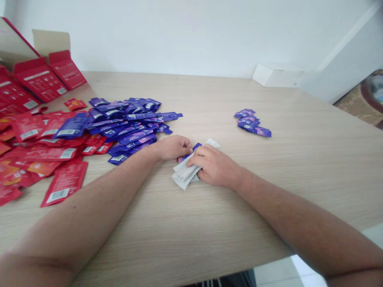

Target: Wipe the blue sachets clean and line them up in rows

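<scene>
Sachets [186, 172], a small white bundle with one purple packet [196, 147] tucked at its far end, lie on the wooden table [209, 223] just right of the big purple heap [128, 123]. Right hand [214, 165] is curled over the bundle, fingers gripping it, while the left hand [172, 147] pinches its far end, fingers bent. Red packets [38, 147] spread left of the heap; 1 small purple cluster [251, 122] sits well to its right.
</scene>
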Available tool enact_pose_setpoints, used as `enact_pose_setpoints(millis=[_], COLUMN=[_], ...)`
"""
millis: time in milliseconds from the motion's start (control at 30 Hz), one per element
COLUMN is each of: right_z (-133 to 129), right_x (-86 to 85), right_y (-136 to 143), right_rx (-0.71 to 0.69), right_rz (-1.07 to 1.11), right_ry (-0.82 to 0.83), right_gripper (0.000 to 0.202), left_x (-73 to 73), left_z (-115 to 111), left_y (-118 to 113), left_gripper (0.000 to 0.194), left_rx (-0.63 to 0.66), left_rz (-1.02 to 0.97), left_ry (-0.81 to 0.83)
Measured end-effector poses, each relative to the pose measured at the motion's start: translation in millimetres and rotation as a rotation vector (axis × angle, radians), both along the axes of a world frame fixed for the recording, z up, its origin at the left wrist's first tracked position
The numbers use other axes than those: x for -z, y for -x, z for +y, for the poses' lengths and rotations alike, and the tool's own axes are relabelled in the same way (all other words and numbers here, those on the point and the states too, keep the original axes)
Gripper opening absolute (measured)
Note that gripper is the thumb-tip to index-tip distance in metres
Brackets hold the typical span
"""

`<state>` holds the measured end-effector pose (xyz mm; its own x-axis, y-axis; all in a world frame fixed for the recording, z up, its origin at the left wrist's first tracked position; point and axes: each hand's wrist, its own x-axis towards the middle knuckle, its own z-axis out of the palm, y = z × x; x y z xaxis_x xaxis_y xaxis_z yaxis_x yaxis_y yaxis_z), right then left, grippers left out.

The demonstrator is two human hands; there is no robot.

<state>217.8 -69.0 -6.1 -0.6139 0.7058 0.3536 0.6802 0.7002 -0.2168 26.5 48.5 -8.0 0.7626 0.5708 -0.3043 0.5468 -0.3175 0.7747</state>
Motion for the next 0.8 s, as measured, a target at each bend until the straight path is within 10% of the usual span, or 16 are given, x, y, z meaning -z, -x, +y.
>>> enact_pose_setpoints(millis=[800], right_z=[5], right_x=[8.9], right_y=[1], right_rx=[-0.013], right_rz=[0.069], right_ry=[-0.036], right_gripper=[0.030], left_x=[-6.0], left_z=[-5], left_y=[-2], left_gripper=[0.014], left_rx=[-0.016], left_rz=[-0.017], left_ry=[-0.028])
